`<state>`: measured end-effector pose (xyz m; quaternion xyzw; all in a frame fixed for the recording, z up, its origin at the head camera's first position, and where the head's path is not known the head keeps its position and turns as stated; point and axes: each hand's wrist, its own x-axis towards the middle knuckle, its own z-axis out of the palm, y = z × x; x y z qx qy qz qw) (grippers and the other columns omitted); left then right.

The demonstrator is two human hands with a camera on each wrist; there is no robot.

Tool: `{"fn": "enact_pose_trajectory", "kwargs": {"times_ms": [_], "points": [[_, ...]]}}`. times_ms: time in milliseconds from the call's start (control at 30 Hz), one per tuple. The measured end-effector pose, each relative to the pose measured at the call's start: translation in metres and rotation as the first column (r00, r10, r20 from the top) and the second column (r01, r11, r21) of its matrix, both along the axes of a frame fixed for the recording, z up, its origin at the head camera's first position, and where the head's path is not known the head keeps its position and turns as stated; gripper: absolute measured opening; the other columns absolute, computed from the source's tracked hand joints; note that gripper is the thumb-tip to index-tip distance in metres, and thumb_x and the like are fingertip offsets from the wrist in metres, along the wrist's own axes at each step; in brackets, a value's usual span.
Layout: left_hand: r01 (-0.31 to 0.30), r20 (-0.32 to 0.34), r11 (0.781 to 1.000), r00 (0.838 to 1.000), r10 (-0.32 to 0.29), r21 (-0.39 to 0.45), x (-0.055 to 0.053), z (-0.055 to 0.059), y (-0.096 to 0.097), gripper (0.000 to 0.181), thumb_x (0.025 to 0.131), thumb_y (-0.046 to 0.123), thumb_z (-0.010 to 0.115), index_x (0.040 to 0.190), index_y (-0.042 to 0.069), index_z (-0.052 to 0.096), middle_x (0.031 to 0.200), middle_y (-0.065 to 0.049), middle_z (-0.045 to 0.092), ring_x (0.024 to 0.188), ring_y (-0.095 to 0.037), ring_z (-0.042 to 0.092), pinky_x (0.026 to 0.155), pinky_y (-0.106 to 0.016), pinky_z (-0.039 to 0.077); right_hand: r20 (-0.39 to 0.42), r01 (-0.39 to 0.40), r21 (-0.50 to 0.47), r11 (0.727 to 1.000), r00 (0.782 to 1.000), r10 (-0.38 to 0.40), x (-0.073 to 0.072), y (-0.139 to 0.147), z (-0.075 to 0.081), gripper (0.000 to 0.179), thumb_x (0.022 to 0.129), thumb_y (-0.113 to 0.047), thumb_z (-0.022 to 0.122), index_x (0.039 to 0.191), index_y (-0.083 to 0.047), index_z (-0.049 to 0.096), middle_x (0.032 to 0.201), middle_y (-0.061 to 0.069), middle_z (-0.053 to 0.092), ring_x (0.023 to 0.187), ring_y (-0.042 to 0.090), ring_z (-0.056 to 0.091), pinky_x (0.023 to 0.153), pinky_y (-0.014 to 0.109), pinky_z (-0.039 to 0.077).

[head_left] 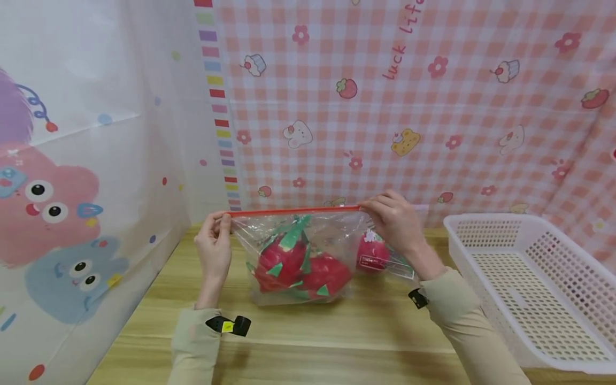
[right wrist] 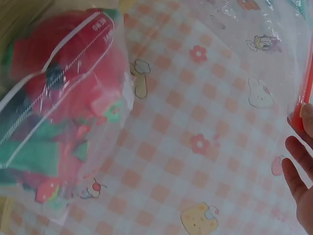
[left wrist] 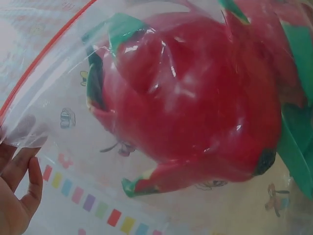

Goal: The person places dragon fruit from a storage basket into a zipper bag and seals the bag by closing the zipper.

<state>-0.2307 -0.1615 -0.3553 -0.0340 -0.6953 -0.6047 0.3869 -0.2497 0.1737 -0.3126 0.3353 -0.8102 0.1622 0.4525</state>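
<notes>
A clear zip bag [head_left: 337, 227] with a red zip strip [head_left: 298, 209] stands upright over the table. Inside lie two red dragon fruits, one at left [head_left: 276, 262] and one at right [head_left: 329, 274], with green leafy tips. My left hand [head_left: 214, 248] pinches the bag's upper left corner; in the left wrist view its fingers [left wrist: 34, 188] show beside the film. At the other end of the strip, my right hand [head_left: 397, 224] pinches the red zip, also seen in the right wrist view [right wrist: 301, 115]. The strip is stretched straight between both hands.
Behind my right hand, another clear bag [head_left: 401, 267] holds a red dragon fruit [head_left: 371, 250]. A white perforated basket [head_left: 481, 299] stands at the right on the wooden table [head_left: 298, 342]. Checked cloth [head_left: 327, 155] hangs close behind, and a printed cloth [head_left: 144, 176] at left.
</notes>
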Motion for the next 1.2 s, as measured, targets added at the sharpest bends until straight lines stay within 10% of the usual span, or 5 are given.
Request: {"fn": "enact_pose_trajectory", "kwargs": {"times_ms": [367,767,967,1100,1200], "points": [[-0.023,0.082,0.999,0.996,0.026,-0.038,-0.003,0.000,-0.001,0.030,0.098,0.022,0.052,0.108,-0.004,0.062,0.089,-0.027,0.069,0.066,0.003,0.055,0.063,-0.011,0.043,0.128,-0.001,-0.023,1.000,0.992,0.004,-0.008,-0.007,-0.013,0.029,0.085,-0.005,0.067,0.114,-0.005,0.069,0.105,0.013,0.071,0.092,0.027,0.061,0.076,0.038,0.054],[-0.004,0.104,0.997,0.995,0.013,-0.079,-0.003,-0.003,0.004,0.027,0.098,0.018,0.051,0.113,-0.003,0.059,0.098,-0.026,0.070,0.057,0.009,0.046,0.050,-0.012,0.033,0.256,0.103,-0.013,0.995,0.962,-0.096,-0.008,-0.004,-0.023,0.046,0.086,-0.011,0.068,0.130,-0.005,0.056,0.115,0.018,0.065,0.103,0.033,0.061,0.087,0.045,0.053],[0.216,0.235,0.964,0.956,-0.177,-0.153,0.001,-0.013,0.009,0.063,0.087,0.019,0.068,0.139,0.008,0.035,0.107,-0.020,0.066,0.075,-0.007,0.060,0.061,-0.016,0.048,0.340,0.170,-0.021,0.985,0.928,-0.153,-0.009,-0.011,-0.030,0.048,0.088,-0.016,0.065,0.132,-0.004,0.054,0.116,0.018,0.066,0.104,0.034,0.063,0.084,0.046,0.054],[0.304,0.314,0.944,0.915,-0.254,-0.124,0.000,-0.017,0.010,0.091,0.079,0.019,0.077,0.147,0.019,0.016,0.124,-0.016,0.059,0.103,-0.026,0.063,0.079,-0.026,0.054,0.457,0.152,-0.084,0.985,0.884,-0.097,-0.010,-0.014,-0.034,0.061,0.090,-0.015,0.063,0.143,0.001,0.038,0.109,0.019,0.068,0.097,0.033,0.066,0.082,0.044,0.055],[0.324,0.339,0.941,0.900,-0.275,-0.099,-0.003,-0.020,0.010,0.092,0.080,0.019,0.076,0.148,0.020,0.013,0.129,-0.017,0.054,0.112,-0.032,0.060,0.087,-0.037,0.054,0.618,0.109,-0.169,0.980,0.786,0.019,-0.007,-0.018,-0.041,0.064,0.094,-0.015,0.057,0.146,0.006,0.026,0.109,0.022,0.068,0.096,0.034,0.067,0.082,0.044,0.056]]}}
